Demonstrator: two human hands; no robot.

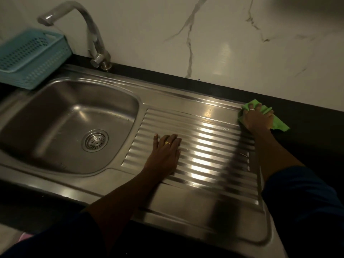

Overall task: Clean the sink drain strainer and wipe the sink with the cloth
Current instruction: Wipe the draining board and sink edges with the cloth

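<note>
A steel sink (55, 112) fills the left, with a round drain strainer (95, 140) seated in the middle of its bowl. Its ribbed drainboard (204, 146) stretches to the right. My left hand (164, 151) lies flat on the ribs, fingers apart, holding nothing. My right hand (257, 119) presses a green cloth (279, 124) onto the far right corner of the drainboard, where the steel meets the black counter. The cloth sticks out from under my fingers and palm.
A curved tap (93, 38) rises behind the bowl, its spout pointing left. A light blue plastic basket (31, 58) stands at the back left, partly over the sink rim. A black counter (307, 118) borders the sink, with a white marble wall (223, 34) behind.
</note>
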